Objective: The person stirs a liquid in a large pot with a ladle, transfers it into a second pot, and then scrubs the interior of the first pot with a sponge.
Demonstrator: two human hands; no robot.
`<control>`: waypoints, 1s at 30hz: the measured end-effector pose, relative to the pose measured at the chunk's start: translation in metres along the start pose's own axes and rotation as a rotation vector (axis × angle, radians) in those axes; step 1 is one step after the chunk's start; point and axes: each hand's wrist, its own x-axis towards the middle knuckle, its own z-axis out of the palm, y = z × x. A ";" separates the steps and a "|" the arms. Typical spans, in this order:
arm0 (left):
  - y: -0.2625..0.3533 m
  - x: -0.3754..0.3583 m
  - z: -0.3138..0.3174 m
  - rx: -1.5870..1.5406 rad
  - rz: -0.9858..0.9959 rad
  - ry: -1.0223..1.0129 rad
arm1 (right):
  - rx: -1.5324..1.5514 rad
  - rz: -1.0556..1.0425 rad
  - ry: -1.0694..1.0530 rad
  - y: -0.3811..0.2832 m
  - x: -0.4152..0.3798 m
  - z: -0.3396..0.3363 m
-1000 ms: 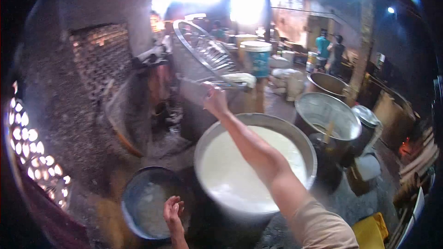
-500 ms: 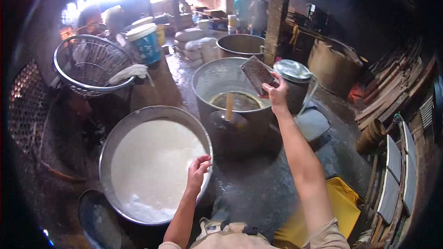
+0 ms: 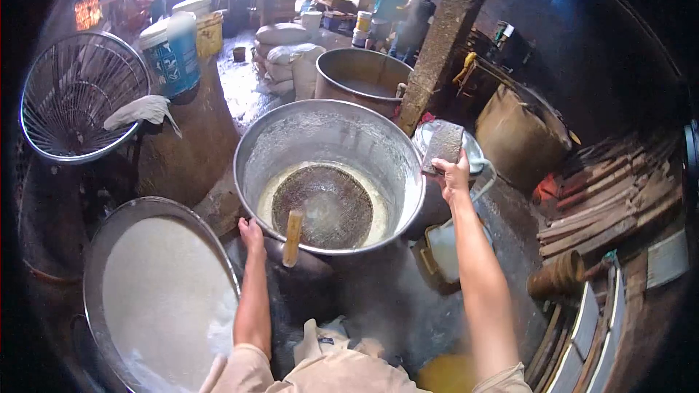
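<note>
My right hand (image 3: 453,173) grips a rough, grey-brown rectangular block (image 3: 445,147), raised to the right of a large metal pot (image 3: 331,113). At the pot's near left rim, my left hand (image 3: 250,235) has its fingers curled against the edge. Inside the pot, a dark round mesh-like disc (image 3: 295,207) with a paler, wet middle sits in whitish liquid. A wooden handle (image 3: 293,236) stands up at the pot's near edge. To the left, a wide metal basin (image 3: 231,273) holds milky liquid with foam along its near side.
A wire basket (image 3: 135,131) with a white cloth (image 3: 138,112) stands far left, beside a blue-and-white bucket (image 3: 175,58). Behind the pot are another large vat (image 3: 364,91), stacked sacks (image 3: 280,34) and a post (image 3: 448,44). Wooden planks (image 3: 611,211) lie right. Two people stand at the back.
The view has moved nearer the metal pot. My left hand has gone from the basin's edge to the pot's rim. My right hand still holds the block, now right of the pot.
</note>
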 end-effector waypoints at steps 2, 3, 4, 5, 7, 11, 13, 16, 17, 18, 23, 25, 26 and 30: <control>-0.012 0.036 0.027 0.062 -0.011 0.031 | -0.095 -0.037 -0.072 0.014 0.054 0.001; -0.013 0.049 0.036 0.154 -0.095 0.039 | -0.137 0.007 -0.056 0.009 0.071 0.011; -0.013 0.060 0.044 0.240 -0.179 0.046 | -0.185 0.061 -0.078 0.009 0.089 0.020; -0.016 0.067 0.053 0.366 -0.177 0.148 | -0.238 0.023 -0.104 0.027 0.117 0.024; -0.017 0.065 0.053 0.420 -0.147 0.164 | -0.290 -0.012 -0.169 0.069 0.178 0.037; -0.017 0.044 0.044 0.508 -0.003 0.220 | -0.816 -0.311 -0.375 0.145 0.261 0.092; -0.028 0.051 0.048 0.581 0.070 0.277 | -0.870 -0.330 -0.488 0.179 0.300 0.138; 0.000 0.035 0.049 0.598 -0.007 0.302 | -1.104 -0.432 -0.753 0.227 0.334 0.211; 0.006 0.033 0.050 0.615 0.000 0.325 | -1.109 -0.548 -0.895 0.250 0.346 0.233; 0.008 0.034 0.052 0.621 -0.028 0.354 | -1.107 -0.665 -1.027 0.273 0.357 0.255; 0.008 0.035 0.058 0.711 -0.011 0.398 | -1.124 -1.052 -1.356 0.341 0.341 0.362; 0.018 0.031 0.057 0.723 -0.034 0.377 | -1.136 -1.253 -1.417 0.364 0.318 0.395; 0.021 0.035 0.058 0.727 -0.039 0.389 | -1.154 -1.362 -1.483 0.379 0.309 0.410; 0.022 0.033 0.058 0.749 -0.082 0.377 | -1.188 -1.731 -1.506 0.419 0.289 0.443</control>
